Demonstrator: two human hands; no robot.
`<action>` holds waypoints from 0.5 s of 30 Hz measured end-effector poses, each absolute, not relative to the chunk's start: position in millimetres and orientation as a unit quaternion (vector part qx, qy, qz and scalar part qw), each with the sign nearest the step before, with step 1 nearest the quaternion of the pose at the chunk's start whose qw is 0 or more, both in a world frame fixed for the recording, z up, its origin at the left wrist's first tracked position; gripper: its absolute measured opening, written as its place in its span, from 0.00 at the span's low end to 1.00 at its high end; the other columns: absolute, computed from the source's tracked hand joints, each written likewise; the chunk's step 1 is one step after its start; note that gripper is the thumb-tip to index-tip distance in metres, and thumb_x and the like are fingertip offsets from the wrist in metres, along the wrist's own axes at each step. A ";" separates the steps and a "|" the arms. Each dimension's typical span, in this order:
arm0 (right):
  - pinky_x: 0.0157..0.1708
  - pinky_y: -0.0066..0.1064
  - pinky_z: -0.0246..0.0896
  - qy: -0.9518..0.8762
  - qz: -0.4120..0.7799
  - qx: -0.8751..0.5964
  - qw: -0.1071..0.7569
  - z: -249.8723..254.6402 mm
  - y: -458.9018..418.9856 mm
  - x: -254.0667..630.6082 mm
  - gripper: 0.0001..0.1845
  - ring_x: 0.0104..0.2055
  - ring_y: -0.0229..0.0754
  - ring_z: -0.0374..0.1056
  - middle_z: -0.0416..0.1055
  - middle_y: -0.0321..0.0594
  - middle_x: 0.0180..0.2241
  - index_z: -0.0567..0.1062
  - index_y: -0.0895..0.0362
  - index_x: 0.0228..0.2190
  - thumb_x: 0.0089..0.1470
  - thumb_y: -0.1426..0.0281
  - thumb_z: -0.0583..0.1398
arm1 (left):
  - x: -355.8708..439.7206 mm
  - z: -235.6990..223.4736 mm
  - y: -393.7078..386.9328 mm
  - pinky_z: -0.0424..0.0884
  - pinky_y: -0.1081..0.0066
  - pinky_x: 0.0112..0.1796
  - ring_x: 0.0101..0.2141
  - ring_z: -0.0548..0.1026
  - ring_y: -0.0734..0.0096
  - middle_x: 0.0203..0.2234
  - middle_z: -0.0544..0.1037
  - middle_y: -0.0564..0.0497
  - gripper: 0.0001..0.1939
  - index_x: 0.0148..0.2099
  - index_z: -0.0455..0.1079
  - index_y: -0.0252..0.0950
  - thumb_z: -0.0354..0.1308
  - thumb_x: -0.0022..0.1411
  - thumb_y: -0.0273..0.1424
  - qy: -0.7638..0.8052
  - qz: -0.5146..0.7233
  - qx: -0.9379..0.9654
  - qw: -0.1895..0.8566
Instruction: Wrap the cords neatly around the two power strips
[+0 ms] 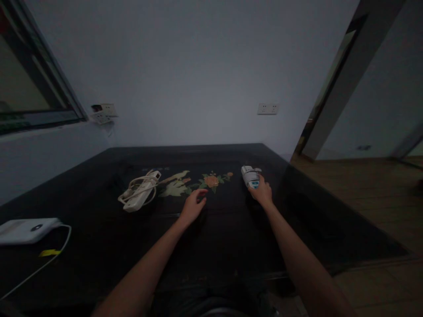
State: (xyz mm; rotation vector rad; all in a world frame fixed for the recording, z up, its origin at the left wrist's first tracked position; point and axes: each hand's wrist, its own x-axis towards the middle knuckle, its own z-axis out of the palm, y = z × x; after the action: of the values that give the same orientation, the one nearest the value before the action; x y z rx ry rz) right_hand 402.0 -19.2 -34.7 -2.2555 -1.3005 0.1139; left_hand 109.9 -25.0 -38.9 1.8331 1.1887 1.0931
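My right hand grips the near end of a white power strip with blue sockets, at the right of the dark table. A grey cord is wound around the strip's middle. My left hand hovers over or rests on the table's middle, thumb and fingers apart, with nothing in it; whether it touches the surface I cannot tell. To its left lies another power strip, white, with its cream cord coiled loosely around it.
A white box-like device with a cable sits at the table's left edge, near a yellow tag. Painted flowers decorate the tabletop. Wall sockets are behind the table, with more sockets by the window.
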 end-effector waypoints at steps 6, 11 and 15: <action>0.49 0.44 0.58 -0.481 0.053 -0.834 0.265 -35.2 -20.5 403.9 0.46 0.54 0.61 0.64 0.63 0.59 0.52 0.51 0.57 0.63 0.49 0.56 0.62 | 109.4 -39.3 -25.5 0.71 0.61 0.46 0.47 0.73 0.62 0.45 0.76 0.45 0.15 0.45 0.71 0.36 0.54 0.56 0.21 0.452 0.410 0.716 0.339; 0.50 0.46 0.58 -0.493 0.072 -0.821 0.278 -37.4 -22.0 409.1 0.49 0.56 0.62 0.61 0.62 0.60 0.53 0.49 0.56 0.64 0.47 0.57 0.63 | 108.5 -40.3 -24.7 0.71 0.61 0.46 0.47 0.73 0.63 0.44 0.75 0.45 0.14 0.45 0.71 0.37 0.54 0.56 0.22 0.453 0.405 0.719 0.336; 0.51 0.46 0.57 -0.500 0.093 -0.806 0.303 -38.9 -19.5 416.2 0.50 0.57 0.60 0.61 0.62 0.59 0.55 0.50 0.57 0.63 0.45 0.59 0.65 | 108.0 -38.0 -25.4 0.71 0.63 0.45 0.47 0.73 0.63 0.44 0.75 0.45 0.14 0.45 0.72 0.37 0.54 0.56 0.22 0.453 0.401 0.723 0.334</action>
State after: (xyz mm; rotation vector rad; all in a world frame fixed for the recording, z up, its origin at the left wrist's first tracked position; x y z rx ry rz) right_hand 416.2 -19.5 -38.9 -2.1349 -1.3254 0.2467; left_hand 108.0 -25.4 -38.0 1.8858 1.1815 1.0474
